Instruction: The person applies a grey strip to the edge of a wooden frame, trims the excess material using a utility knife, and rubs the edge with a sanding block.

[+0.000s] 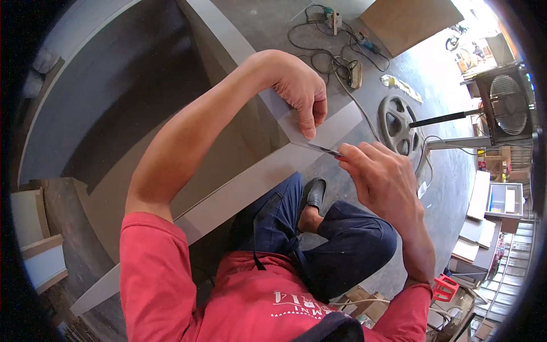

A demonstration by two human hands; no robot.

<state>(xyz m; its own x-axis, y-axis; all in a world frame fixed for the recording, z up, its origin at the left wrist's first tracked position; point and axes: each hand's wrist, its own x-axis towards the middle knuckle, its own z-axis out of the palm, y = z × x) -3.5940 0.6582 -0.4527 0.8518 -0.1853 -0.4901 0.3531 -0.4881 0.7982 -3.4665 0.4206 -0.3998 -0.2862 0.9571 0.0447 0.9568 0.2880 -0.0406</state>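
A large box-like panel frame [228, 171] with dark inner faces lies in front of me. Pale edging strips run along its rims, and one pale strip [336, 122] sticks out past the near corner. My left hand [299, 91] bends down over that corner, fingers curled and fingertips pressed on the strip. In my right hand [384, 176] is a slim cutter knife [323, 150], its thin blade touching or very close to the strip just below my left fingertips. The knife's handle is mostly hidden inside my right fingers.
Corded power tools [333, 20] and tangled cables lie on the concrete floor ahead, beside a brown board box [410, 25]. A pedestal fan [507, 105] with a round spoked base [397, 122] stands to the right. Farther right are stacked panels [473, 222] and a red stool [445, 288].
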